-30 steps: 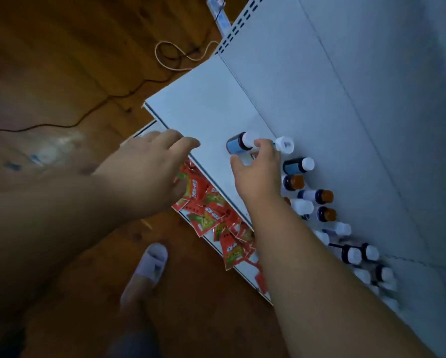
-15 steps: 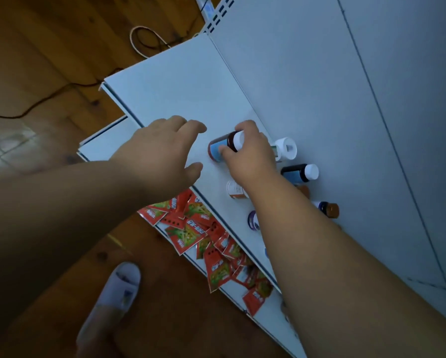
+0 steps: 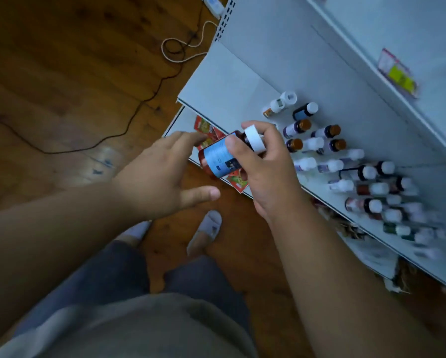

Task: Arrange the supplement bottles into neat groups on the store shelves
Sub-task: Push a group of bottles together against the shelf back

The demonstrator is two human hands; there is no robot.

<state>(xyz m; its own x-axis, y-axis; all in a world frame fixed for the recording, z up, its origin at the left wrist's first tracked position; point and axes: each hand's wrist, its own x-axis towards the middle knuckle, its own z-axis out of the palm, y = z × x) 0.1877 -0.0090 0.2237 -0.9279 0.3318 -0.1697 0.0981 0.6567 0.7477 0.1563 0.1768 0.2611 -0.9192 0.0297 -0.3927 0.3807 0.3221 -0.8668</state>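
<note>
My right hand (image 3: 267, 166) grips an amber supplement bottle (image 3: 218, 158) with a blue label and white cap, lifted off the shelf and tilted, out in front of the shelf edge. My left hand (image 3: 162, 177) hovers just left of it, fingers spread, holding nothing. Several more bottles (image 3: 327, 151) with white or brown caps stand on the white shelf (image 3: 232, 81), spreading to the right; those at the far right are blurred.
Red snack packets (image 3: 209, 130) lie on the lower shelf below the bottle. A higher shelf carries price tags (image 3: 397, 73). Cables (image 3: 175, 47) trail over the wooden floor at left. My slippered feet (image 3: 206, 228) stand close to the shelving.
My right hand has lifted the blue-labelled bottle off the shelf and pulled it back towards me. My left hand has drawn back from the shelf edge. The view has swung right.
</note>
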